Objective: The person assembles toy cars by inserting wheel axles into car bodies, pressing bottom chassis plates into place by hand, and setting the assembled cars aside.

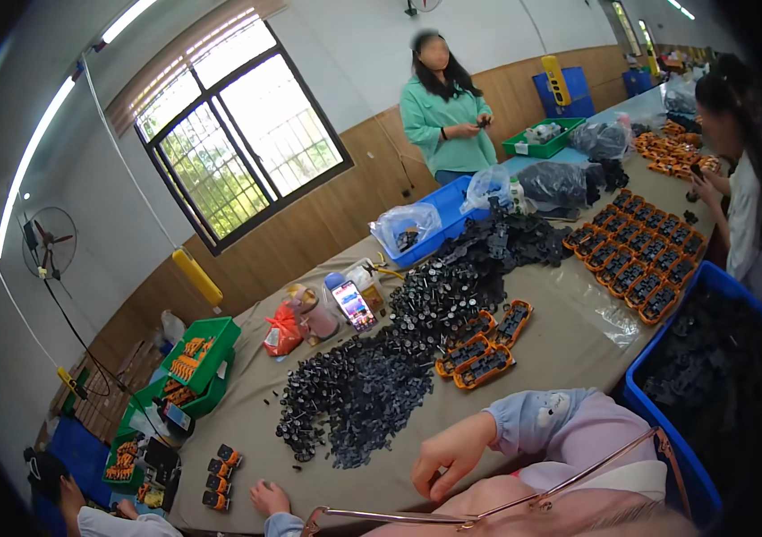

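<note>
My left hand (270, 498) rests on the cloth-covered table at the lower edge, fingers lying on the cloth with nothing seen in them. Just left of it stands a short row of small orange-and-black parts (218, 483). My right hand (449, 455) hangs loosely bent near the table's front, its fingers apart and apparently holding nothing. Ahead of both hands lies a heap of small dark flat pieces (370, 394), with black round-headed parts (430, 300) piled along it. Several orange shells fitted with black inserts (481, 358) lie beyond my right hand.
Rows of orange-and-black assemblies (640, 251) stand at the right. A blue bin (636, 380) of dark parts sits by my right arm. A lit phone (353, 305) leans mid-table. Green crates (230, 338) stand left. A person in green (443, 125) stands across; others work at both sides.
</note>
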Demonstrator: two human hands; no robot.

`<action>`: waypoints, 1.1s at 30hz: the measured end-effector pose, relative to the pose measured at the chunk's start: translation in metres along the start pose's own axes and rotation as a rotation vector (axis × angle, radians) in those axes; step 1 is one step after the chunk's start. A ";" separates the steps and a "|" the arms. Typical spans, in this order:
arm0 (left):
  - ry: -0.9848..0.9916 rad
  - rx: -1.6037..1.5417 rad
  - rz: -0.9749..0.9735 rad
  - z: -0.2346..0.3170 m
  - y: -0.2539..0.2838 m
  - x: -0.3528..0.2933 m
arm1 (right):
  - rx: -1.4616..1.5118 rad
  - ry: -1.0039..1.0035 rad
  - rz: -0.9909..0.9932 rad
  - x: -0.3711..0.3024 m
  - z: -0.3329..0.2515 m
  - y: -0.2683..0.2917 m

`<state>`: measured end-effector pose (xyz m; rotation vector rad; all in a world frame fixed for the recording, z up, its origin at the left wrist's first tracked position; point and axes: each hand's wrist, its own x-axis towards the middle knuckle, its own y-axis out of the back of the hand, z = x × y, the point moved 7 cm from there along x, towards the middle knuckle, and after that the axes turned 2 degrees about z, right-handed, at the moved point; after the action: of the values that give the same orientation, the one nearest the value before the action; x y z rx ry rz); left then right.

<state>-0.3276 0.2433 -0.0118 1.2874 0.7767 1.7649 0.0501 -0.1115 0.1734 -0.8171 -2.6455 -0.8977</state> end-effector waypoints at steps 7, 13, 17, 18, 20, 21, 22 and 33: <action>-0.063 -0.062 -0.009 -0.006 -0.014 0.007 | 0.079 -0.192 0.032 -0.035 0.052 -0.026; -0.085 -0.072 0.017 -0.022 -0.022 0.002 | 0.115 -0.306 0.131 -0.057 0.050 -0.024; -0.099 -0.027 -0.019 0.017 -0.003 -0.006 | 0.140 -0.394 0.212 -0.082 0.070 -0.026; -0.085 -0.030 -0.037 0.019 0.006 -0.011 | 0.179 -0.420 0.247 -0.083 0.067 -0.024; 0.046 -0.135 -0.117 0.007 0.003 -0.005 | 0.226 -0.471 0.287 -0.091 0.069 -0.027; 0.055 -0.135 -0.138 -0.007 -0.008 -0.001 | 0.248 -0.495 0.329 -0.099 0.080 -0.029; -0.026 -0.104 -0.080 -0.018 -0.012 0.001 | 0.272 -0.522 0.369 -0.106 0.090 -0.032; -0.204 -0.113 -0.056 0.006 0.013 -0.005 | 0.197 -0.660 0.608 -0.129 0.108 -0.024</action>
<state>-0.3243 0.2331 -0.0013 1.3315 0.5839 1.5806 0.1384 -0.1167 0.0282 -1.9768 -2.6058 -0.2175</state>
